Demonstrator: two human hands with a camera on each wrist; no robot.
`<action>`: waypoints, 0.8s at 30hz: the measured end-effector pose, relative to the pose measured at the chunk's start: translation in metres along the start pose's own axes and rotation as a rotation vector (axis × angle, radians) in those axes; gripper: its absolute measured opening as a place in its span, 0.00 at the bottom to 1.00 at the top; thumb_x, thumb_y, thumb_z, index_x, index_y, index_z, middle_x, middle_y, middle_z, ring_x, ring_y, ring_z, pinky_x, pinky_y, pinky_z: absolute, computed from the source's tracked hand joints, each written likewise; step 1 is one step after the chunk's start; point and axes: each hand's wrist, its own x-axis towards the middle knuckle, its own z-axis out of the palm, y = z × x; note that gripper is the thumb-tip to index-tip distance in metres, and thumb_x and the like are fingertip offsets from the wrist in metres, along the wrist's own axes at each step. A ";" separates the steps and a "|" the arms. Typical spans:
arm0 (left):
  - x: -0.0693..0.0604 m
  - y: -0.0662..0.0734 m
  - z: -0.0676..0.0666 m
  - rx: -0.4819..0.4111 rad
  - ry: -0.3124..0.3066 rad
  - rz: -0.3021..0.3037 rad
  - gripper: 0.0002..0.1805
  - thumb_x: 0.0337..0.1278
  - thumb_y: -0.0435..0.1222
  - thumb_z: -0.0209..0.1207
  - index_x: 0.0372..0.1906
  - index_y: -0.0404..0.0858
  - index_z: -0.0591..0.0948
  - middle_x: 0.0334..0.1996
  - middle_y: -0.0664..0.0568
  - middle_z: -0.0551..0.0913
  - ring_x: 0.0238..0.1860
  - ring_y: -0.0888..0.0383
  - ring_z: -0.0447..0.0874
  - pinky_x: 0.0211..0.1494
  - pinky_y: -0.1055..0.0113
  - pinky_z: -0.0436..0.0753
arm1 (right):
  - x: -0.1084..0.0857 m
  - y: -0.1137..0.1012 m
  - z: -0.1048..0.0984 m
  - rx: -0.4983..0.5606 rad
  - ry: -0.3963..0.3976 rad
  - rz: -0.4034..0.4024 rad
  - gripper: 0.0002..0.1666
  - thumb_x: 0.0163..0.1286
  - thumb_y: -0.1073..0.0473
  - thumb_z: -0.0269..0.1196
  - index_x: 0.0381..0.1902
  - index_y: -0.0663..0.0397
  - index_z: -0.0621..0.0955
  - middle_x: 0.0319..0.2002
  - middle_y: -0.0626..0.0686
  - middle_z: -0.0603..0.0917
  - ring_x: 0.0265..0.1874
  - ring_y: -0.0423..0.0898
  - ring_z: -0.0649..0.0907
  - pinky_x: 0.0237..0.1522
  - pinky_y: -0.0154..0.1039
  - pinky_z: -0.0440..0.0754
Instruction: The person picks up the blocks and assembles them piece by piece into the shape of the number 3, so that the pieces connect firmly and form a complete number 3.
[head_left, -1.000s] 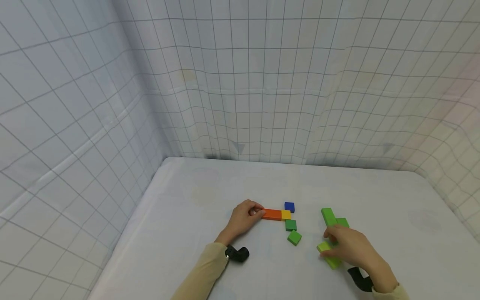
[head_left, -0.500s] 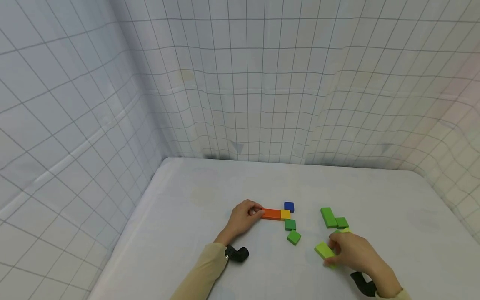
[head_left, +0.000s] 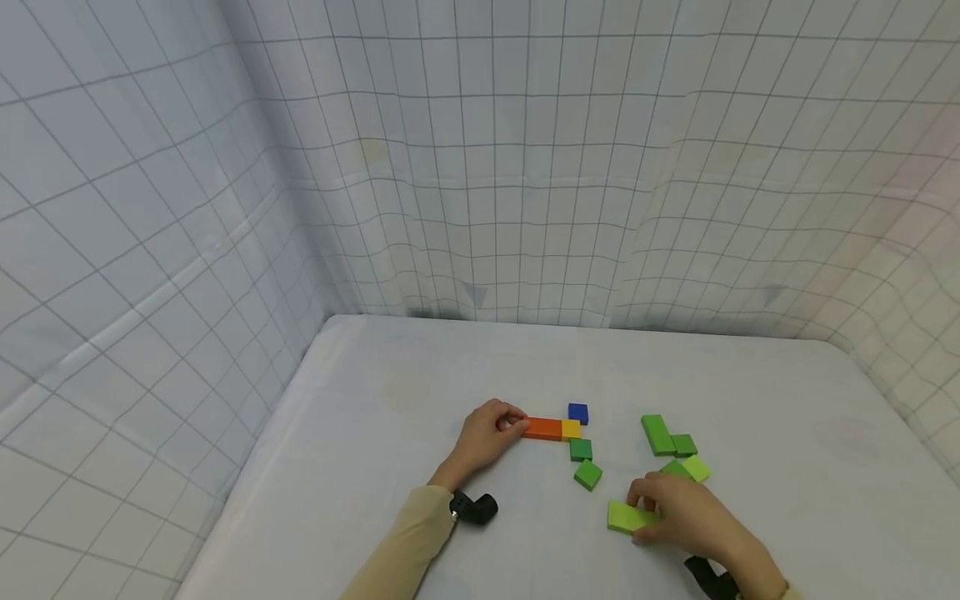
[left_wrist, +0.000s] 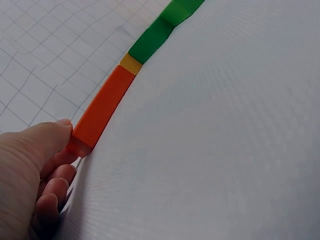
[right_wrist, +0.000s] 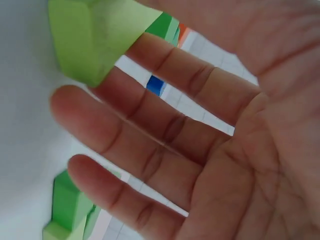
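Right hand: holds the long lime block between thumb and fingers, remaining fingers extended; right hand (head_left: 684, 510), long lime block (head_left: 626, 517)
Long lime block: near side of the counter (head_left: 420, 367), left of the right hand; whether it is lifted or resting cannot be told
Change noted: over the last half second the block has turned from slantwise to nearly crosswise and shifted left, away from the right-hand pieces
Bearing on the work: judged to be singled out from that group and brought nearer the left arrangement; not yet touching it
Left hand: pinches the left end of the orange block, position unchanged; left hand (head_left: 484, 435), orange block (head_left: 542, 428)
Left arrangement: yellow block (head_left: 572, 429) against the orange block's right end, blue block (head_left: 578, 413) at its far side, dark green block (head_left: 581, 450) at its near side, tilted green block (head_left: 588, 474) nearest
Right-hand pieces: long green block (head_left: 658, 435), small green block (head_left: 684, 445), small lime block (head_left: 697, 468), partly hidden green block (head_left: 676, 469)
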 end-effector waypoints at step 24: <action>0.000 0.001 0.000 0.013 -0.003 -0.019 0.12 0.60 0.46 0.61 0.41 0.43 0.85 0.26 0.62 0.71 0.26 0.64 0.67 0.32 0.69 0.67 | 0.002 -0.013 0.008 0.003 -0.044 -0.151 0.15 0.47 0.45 0.75 0.29 0.41 0.83 0.25 0.34 0.73 0.24 0.34 0.70 0.27 0.35 0.71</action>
